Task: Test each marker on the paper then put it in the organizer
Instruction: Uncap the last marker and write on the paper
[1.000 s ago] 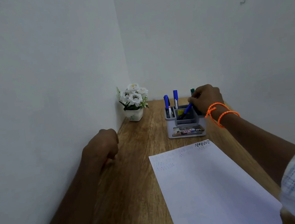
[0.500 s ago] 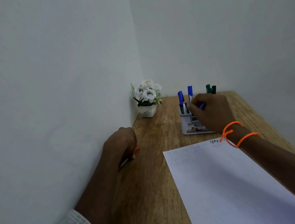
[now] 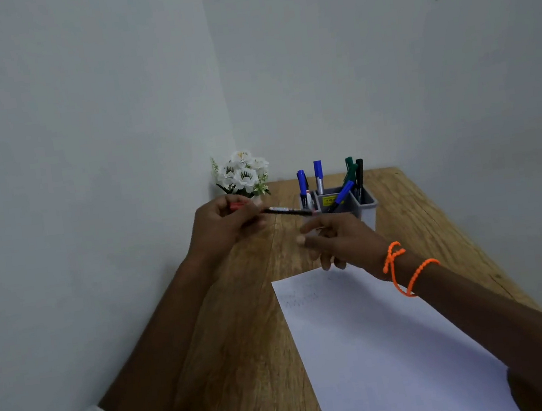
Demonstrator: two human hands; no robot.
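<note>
My left hand [image 3: 222, 226] grips a thin dark marker with a red cap [image 3: 285, 210], held level above the table and pointing right toward the organizer. My right hand [image 3: 338, 239] hovers below the marker's far end with fingers loosely spread, holding nothing. The grey organizer [image 3: 367, 205] stands behind it at the far end of the table, with several blue, green and black markers [image 3: 319, 175] upright or leaning in its compartments. A white paper [image 3: 382, 345] with faint zigzag scribbles near its top edge lies in front of me.
A small white pot of white flowers [image 3: 243, 174] sits in the far left corner. White walls close in the wooden table [image 3: 243, 328] at the left and back. The table's right edge runs diagonally past the organizer.
My right hand left the blue marker in the organizer and drew back toward me. My left hand lifted a red-capped marker off the table and carried it right, toward the organizer.
</note>
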